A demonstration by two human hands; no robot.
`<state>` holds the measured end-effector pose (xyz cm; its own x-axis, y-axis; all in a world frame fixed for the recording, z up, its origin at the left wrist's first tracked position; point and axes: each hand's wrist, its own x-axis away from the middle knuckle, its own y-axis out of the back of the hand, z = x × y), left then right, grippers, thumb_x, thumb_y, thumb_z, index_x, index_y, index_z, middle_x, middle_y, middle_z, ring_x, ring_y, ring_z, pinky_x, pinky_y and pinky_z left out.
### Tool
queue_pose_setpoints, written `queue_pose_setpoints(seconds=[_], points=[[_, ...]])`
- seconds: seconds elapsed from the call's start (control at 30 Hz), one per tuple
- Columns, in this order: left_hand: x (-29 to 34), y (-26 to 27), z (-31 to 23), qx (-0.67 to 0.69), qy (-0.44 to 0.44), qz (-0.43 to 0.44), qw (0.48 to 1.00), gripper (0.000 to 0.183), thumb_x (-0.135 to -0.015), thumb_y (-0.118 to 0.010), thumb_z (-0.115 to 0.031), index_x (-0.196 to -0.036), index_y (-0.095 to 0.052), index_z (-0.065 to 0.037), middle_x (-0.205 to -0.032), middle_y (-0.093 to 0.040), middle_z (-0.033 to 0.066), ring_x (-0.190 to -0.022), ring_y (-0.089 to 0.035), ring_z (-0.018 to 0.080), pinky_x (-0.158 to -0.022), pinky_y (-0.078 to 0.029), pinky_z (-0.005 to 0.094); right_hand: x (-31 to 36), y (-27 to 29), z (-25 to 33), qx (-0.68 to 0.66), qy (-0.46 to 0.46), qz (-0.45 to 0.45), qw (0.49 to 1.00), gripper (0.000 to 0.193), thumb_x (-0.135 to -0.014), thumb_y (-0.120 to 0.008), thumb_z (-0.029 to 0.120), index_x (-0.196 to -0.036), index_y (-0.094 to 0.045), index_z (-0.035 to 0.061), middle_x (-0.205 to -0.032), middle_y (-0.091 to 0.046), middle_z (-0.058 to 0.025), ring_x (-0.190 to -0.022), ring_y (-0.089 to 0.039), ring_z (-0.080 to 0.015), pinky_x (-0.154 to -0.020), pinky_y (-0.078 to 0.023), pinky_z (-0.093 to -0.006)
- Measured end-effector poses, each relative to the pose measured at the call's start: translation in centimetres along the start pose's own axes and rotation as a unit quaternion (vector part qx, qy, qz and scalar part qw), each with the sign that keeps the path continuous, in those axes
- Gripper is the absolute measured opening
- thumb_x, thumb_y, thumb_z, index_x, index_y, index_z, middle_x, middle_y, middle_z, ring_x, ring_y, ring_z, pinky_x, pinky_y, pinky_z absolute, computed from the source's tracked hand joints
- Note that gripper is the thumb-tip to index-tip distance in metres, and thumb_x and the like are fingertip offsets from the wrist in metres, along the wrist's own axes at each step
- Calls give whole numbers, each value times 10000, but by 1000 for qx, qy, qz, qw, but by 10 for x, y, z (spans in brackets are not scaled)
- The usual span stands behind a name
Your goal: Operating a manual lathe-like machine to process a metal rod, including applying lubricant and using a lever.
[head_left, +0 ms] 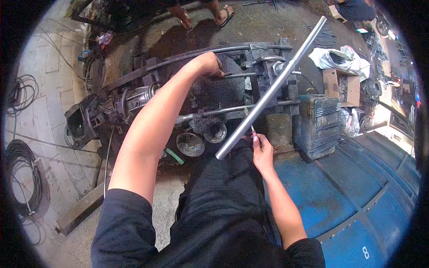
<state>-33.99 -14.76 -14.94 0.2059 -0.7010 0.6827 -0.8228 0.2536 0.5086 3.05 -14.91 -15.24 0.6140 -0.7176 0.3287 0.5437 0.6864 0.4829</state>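
Note:
A dark, greasy machine [178,85] with long steel bars stretches in front of me. My left hand [208,64] reaches over it, fingers curled beside the end of a thin metal rod [241,75]. What they close on is hidden. Low on the right, my right hand [262,152] pinches a thin, brush-like tool [252,128] whose pale tip points up toward the machine's near bar. A long shiny metal pipe [272,89] slants across the machine's right end, its lower end just left of my right hand. Neither hand touches the pipe.
Two round metal bowls [191,144] sit below the machine, beside a green tube [174,156]. To the right are a ribbed metal block [318,125], a cardboard box [342,85] and blue panels [339,187]. Coiled cable [20,178] lies left. Another person's feet [223,15] stand beyond.

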Motion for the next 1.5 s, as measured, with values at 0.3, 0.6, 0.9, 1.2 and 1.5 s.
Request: queue_pose_setpoints(seconds=[0.3, 0.6, 0.9, 1.2, 1.5], points=[[5, 0, -3, -6, 10, -9, 1000, 351, -707, -787, -327, -971, -739, -102, -871, -710, 123, -786, -650, 233, -752, -498, 377, -2, 1, 12, 6, -21, 14, 1000, 246, -965, -525, 234, -1039, -614, 17, -730, -608, -198, -638, -618, -261, -615, -470, -357], [5, 2, -5, -20, 11, 4, 1000, 352, -706, -792, -315, -977, -732, -98, -863, -704, 143, -790, -652, 244, -749, -496, 383, -6, 2, 10, 6, -35, 19, 999, 244, -963, -527, 233, -1036, -612, 16, -689, -585, -176, -605, -585, -223, -594, -458, -348], [21, 0, -16, -5, 6, -47, 999, 319, -739, -759, -279, -968, -718, -60, -890, -698, 175, -870, -668, 278, -779, -501, 383, -6, 16, 13, -10, -48, 24, 998, 257, -961, -534, 234, -1031, -612, 0, -661, -577, -168, -594, -575, -213, -591, -458, -331], [148, -167, -66, 398, -32, -291, 870, 274, -894, -612, -228, -995, -649, 24, -835, -671, 86, -752, -627, 155, -681, -498, 310, 2, 65, -48, 166, -9, 37, 985, 338, -870, -487, 91, -1185, -590, 25, -1019, -623, -198, -937, -614, -376, -787, -488, -409], [10, -277, -136, 468, 138, -303, 819, 333, -861, -645, -246, -897, -648, 84, -753, -670, 183, -682, -654, 208, -633, -492, 348, -81, 76, -64, 175, 51, 62, 981, 333, -882, -491, 82, -1192, -439, -30, -1156, -486, -274, -1054, -539, -457, -866, -448, -497]])
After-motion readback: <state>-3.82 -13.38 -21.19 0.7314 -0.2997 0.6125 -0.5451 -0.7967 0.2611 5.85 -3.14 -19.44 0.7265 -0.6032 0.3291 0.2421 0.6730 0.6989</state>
